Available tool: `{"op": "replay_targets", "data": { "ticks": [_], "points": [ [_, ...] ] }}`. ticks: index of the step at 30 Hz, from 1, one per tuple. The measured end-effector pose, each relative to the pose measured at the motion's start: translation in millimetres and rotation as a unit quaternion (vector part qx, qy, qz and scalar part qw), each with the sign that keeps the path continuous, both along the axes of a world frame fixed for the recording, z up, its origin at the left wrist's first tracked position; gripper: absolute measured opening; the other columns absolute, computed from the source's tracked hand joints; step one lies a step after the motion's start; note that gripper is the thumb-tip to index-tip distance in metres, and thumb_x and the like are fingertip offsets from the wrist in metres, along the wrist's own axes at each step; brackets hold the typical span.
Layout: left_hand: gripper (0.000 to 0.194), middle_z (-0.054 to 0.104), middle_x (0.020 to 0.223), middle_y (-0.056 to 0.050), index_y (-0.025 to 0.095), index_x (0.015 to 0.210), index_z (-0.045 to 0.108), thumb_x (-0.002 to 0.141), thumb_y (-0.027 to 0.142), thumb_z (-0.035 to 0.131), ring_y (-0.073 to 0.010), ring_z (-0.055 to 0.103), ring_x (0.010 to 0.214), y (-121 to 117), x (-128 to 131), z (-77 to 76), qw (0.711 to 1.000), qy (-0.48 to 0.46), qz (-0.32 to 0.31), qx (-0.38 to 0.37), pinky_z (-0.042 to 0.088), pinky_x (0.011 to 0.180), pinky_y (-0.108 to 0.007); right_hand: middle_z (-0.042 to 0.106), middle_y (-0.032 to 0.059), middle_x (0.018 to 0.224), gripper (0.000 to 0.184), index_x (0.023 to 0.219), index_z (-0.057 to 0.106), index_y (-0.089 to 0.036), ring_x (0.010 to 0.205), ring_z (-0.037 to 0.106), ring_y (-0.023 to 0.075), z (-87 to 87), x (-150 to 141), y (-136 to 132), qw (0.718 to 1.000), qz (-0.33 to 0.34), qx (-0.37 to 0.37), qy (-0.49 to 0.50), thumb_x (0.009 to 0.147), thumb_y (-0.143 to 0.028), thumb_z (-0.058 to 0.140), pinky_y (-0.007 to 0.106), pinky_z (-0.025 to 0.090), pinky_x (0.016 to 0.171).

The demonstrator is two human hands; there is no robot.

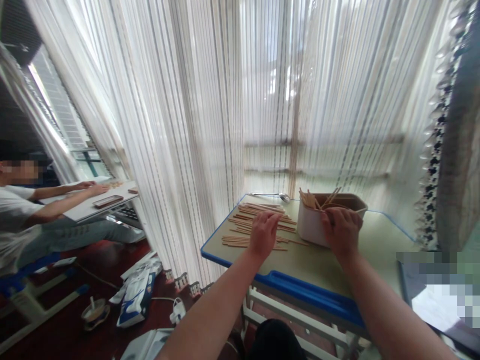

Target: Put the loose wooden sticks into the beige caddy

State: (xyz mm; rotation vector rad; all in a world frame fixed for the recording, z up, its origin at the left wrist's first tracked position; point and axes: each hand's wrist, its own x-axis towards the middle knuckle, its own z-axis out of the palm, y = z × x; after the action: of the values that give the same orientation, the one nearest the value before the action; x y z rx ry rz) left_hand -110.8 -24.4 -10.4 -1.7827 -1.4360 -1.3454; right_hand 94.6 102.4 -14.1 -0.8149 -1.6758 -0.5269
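Note:
Many thin wooden sticks (240,222) lie in rows on a green desk with a blue rim (300,287). My left hand (263,233) rests flat on the sticks with its fingers stretched out. A white box (309,227) with more sticks standing in it sits on the desk to the right of the rows. My right hand (341,230) is at the box's near rim, fingers curled over the edge; what they hold, if anything, is hidden.
Striped sheer curtains (225,125) hang close behind the desk. Another person (22,210) sits at a separate white table at the far left. Bags, a bowl (94,312) and a cable lie on the dark red floor. A dark item lies at the right edge.

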Motion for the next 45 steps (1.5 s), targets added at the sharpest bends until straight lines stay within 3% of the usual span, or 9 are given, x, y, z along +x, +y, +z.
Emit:
{"op": "replay_targets", "data": {
  "ticks": [2,5,12,16,19,27,31,36,45],
  "points": [
    [0.024,0.062,0.097,-0.007,0.02,0.109,0.059,0.092,0.021,0.042,-0.0156,0.057,0.094,5,-2,16.1,0.994,-0.054,-0.032,0.09,0.047,0.086,-0.032,0.063,0.0053,0.087,0.018,0.086,0.06,-0.02,0.09,0.05,0.0221,1.3,0,-2,1.0,0.006,-0.003,0.003,0.085,-0.035,0.05,0.04,0.034,0.089],
    [0.02,0.062,0.094,-0.007,0.017,0.105,0.059,0.092,0.022,0.044,-0.016,0.059,0.092,17,-2,45.3,0.979,-0.112,-0.042,0.164,0.049,0.084,-0.033,0.063,0.004,0.087,0.015,0.086,0.059,-0.021,0.089,0.05,0.0215,3.5,0,-5,1.0,0.014,-0.01,0.008,0.085,-0.033,0.051,0.04,0.036,0.089],
    [0.021,0.061,0.091,-0.005,0.016,0.105,0.053,0.091,0.029,0.046,-0.0106,0.063,0.073,42,11,124.1,0.9,-0.306,-0.138,0.279,0.053,0.07,-0.027,0.062,0.0031,0.088,0.008,0.086,0.057,-0.022,0.092,0.05,0.0213,7.9,-1,-10,0.999,0.036,-0.032,0.026,0.084,-0.028,0.052,0.04,0.036,0.09],
    [0.02,0.062,0.091,-0.004,0.016,0.104,0.054,0.091,0.03,0.046,-0.0092,0.064,0.071,54,18,149.0,0.887,-0.326,-0.15,0.291,0.054,0.068,-0.025,0.062,0.0032,0.089,0.007,0.087,0.056,-0.022,0.092,0.05,0.0209,7.8,-1,-10,0.998,0.051,-0.032,0.032,0.084,-0.027,0.052,0.039,0.035,0.09],
    [0.021,0.062,0.092,-0.005,0.016,0.104,0.054,0.09,0.03,0.047,-0.0091,0.064,0.071,65,26,148.7,0.896,-0.319,-0.169,0.259,0.054,0.067,-0.024,0.062,0.0036,0.09,0.007,0.088,0.056,-0.023,0.093,0.05,0.0215,8.2,-1,-11,0.997,0.054,-0.043,0.033,0.084,-0.026,0.052,0.04,0.035,0.09],
    [0.022,0.066,0.086,-0.004,0.016,0.103,0.058,0.089,0.031,0.049,-0.0098,0.065,0.069,86,40,125.8,0.931,-0.274,-0.173,0.17,0.055,0.064,-0.023,0.061,0.004,0.09,0.006,0.087,0.056,-0.023,0.094,0.049,0.0218,10.0,-2,-12,0.997,0.059,-0.045,0.037,0.084,-0.026,0.051,0.04,0.034,0.091],
    [0.032,0.066,0.085,-0.002,0.02,0.119,0.051,0.088,0.03,0.052,-0.0097,0.065,0.069,93,39,117.0,0.937,-0.261,-0.194,0.127,0.055,0.061,-0.022,0.062,0.0035,0.09,0.007,0.088,0.055,-0.023,0.094,0.05,0.0212,10.6,-2,-13,0.996,0.06,-0.045,0.039,0.085,-0.026,0.05,0.039,0.034,0.091],
    [0.051,0.068,0.085,-0.002,0.023,0.135,0.037,0.087,0.025,0.052,-0.011,0.064,0.075,96,35,109.3,0.96,-0.205,-0.165,0.095,0.055,0.071,-0.025,0.062,0.0038,0.091,0.007,0.088,0.055,-0.022,0.095,0.05,0.0212,11.1,-1,-13,0.997,0.057,-0.045,0.035,0.085,-0.025,0.051,0.04,0.035,0.09],
    [0.042,0.07,0.084,-0.003,0.023,0.128,0.048,0.086,0.022,0.053,-0.0116,0.064,0.074,108,31,92.0,0.976,-0.138,-0.167,0.016,0.053,0.071,-0.026,0.061,0.0035,0.089,0.005,0.085,0.055,-0.023,0.093,0.049,0.0215,12.3,-2,-15,0.997,0.054,-0.048,0.041,0.085,-0.025,0.051,0.041,0.036,0.09]
  ]
}}
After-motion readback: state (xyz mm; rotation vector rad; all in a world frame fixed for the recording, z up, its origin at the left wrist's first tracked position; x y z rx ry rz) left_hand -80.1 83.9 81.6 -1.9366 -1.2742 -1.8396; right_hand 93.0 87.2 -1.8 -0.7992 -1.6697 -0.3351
